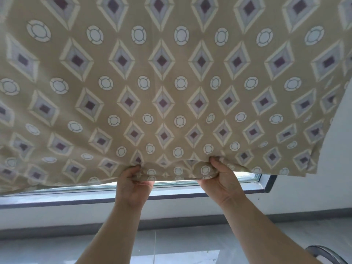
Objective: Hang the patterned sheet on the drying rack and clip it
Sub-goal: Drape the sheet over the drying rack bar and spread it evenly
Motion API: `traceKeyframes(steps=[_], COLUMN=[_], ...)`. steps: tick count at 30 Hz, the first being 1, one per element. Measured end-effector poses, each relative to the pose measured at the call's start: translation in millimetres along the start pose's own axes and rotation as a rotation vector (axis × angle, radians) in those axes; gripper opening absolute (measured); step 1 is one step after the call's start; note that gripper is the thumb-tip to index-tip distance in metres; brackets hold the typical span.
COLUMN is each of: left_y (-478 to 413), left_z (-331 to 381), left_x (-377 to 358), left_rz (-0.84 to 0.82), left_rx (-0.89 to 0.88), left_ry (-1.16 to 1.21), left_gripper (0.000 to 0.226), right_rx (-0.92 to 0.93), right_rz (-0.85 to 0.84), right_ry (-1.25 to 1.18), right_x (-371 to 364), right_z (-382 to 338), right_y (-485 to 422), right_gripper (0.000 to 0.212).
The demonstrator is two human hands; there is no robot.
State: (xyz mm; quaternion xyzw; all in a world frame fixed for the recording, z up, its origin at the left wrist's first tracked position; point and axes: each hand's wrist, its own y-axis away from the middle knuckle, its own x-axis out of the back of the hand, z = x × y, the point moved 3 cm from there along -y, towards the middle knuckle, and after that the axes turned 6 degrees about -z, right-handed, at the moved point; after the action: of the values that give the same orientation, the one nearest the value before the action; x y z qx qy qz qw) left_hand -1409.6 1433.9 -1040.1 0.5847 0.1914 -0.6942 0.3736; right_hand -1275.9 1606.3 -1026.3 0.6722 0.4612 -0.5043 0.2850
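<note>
- The patterned sheet (171,82) hangs spread across nearly the whole view, its tan cloth with diamonds and rings running out past the top and left edges; its lower hem lies in front of a window (76,189) and its right edge falls against a white wall (339,149)
- The left grip (133,184), a bare hand, is closed on the hem, fingers curled round a bunched fold of cloth
- The right grip (219,181) is likewise closed on the hem just beside it, thumb on top and fingers under, with a short slack pleat of sheet between the two hands
- The step in hand looks like the hanging itself: the cloth seems to be carried from above already, and the hands appear to be tugging or evening the lower edge, so the task is judged partly done
- The drying rack is not visible, being above the view or hidden behind the cloth, so whether the sheet sits square on it cannot be told
- No clip shows anywhere, so clipping is judged not yet done; the next move calls for smoothing the gathered hem flat, letting go with one hand, and finding a clip to fasten the sheet at the bar
- No basket, tub or clip holder is in view
- Below lie a grey tiled floor (171,244) and, at the lower right corner, a curved metal piece (323,253) of something that cannot be identified
</note>
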Motion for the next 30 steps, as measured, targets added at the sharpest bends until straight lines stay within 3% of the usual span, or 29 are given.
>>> traceKeyframes(steps=[3,6,10,13,16,21,23,26,30], left_y=[4,5,10,19,28,35,38,37,40], left_z=[4,-2,-12,-12,-5,-3,-5,-3,-9], left_x=[-1,4,4,2,0,6,7,11,7], left_rz=[0.023,0.068,0.159,0.165,0.202,0.208,0.219,0.281,0.266], left_rx=[-0.055,0.017,0.004,-0.012,-0.005,0.007,-0.009,-0.041,-0.047], left_ry=[-0.033,-0.119,-0.294,-0.325,-0.375,-0.364,-0.356,-0.425,-0.427], left_gripper=[0.051,0.058,0.029,0.029,0.022,0.018,0.012,0.012,0.019], right_rx=[0.033,0.088,0.153,0.171,0.146,-0.013,-0.048,-0.003,0.037], right_rz=[-0.024,0.008,0.124,0.197,0.269,0.156,0.155,0.302,0.399], right_ry=[0.049,0.059,0.026,0.008,-0.006,0.125,0.073,0.038,0.043], right_x=[2,6,9,15,17,-7,-8,0,3], right_z=[1,-10,-15,-16,-9,29,38,41,37], right_y=[-4,-7,-3,5,10,23,23,23,23], right_gripper=[0.061,0.068,0.079,0.071,0.065,0.043,0.032,0.045,0.030])
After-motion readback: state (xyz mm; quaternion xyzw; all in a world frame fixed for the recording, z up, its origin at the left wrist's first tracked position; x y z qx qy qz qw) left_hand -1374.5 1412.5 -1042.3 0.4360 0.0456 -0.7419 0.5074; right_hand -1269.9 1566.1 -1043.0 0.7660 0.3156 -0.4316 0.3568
